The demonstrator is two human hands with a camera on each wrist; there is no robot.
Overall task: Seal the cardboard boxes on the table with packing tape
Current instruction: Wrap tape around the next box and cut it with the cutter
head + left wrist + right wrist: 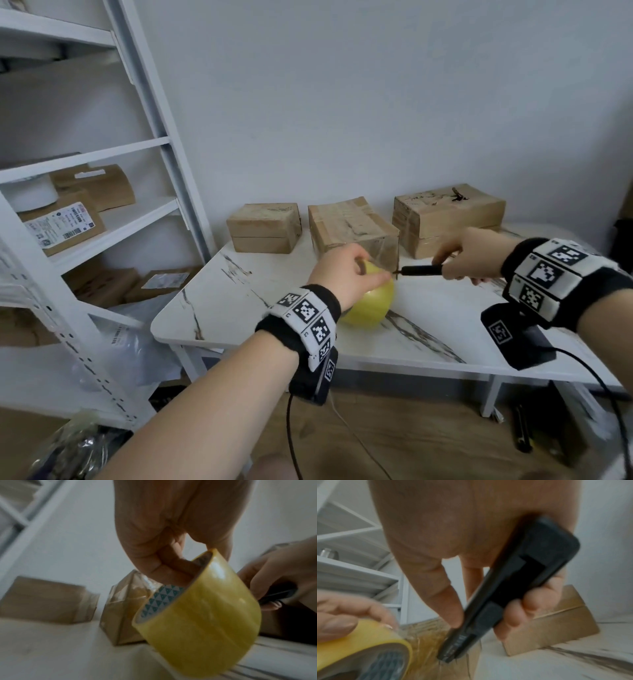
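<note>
The left hand (346,274) grips the yellow tape roll (370,305), fingers hooked through its core, just above the marble table (445,329). The right hand (476,255) is wrapped round a black utility knife (419,270), its tip at the clear strip stretched from roll to middle box (352,224). The left box (265,226) and right box (448,217) flank it against the wall

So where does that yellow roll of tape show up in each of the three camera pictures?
Head: tape roll at centre, under the left hand.
Left wrist: tape roll fills the lower right, fingers hooked through its core.
Right wrist: tape roll at the lower left corner.
Shared landmark: the middle cardboard box, just behind the roll.
</note>
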